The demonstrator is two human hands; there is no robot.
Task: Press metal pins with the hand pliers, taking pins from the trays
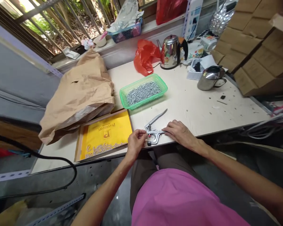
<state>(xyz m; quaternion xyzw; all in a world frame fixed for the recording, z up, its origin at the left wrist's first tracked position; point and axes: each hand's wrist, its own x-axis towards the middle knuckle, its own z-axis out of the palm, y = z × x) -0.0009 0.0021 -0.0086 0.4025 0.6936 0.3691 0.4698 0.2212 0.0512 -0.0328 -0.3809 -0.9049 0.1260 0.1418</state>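
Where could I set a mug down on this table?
The widest free patch is the pale tabletop between the green plastic basket, the steel jug and the right hand. A narrower strip separates basket and steel kettle. It is crowded around the kettle and at the left, by the paper sack.

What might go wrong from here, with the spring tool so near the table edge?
The spring tool sits at the front edge of the table, so it might slip off onto the lap or floor. The left hand has its fingers close to the tool's spring, so they might get pinched. The loose metal parts on the yellow board might scatter if bumped.
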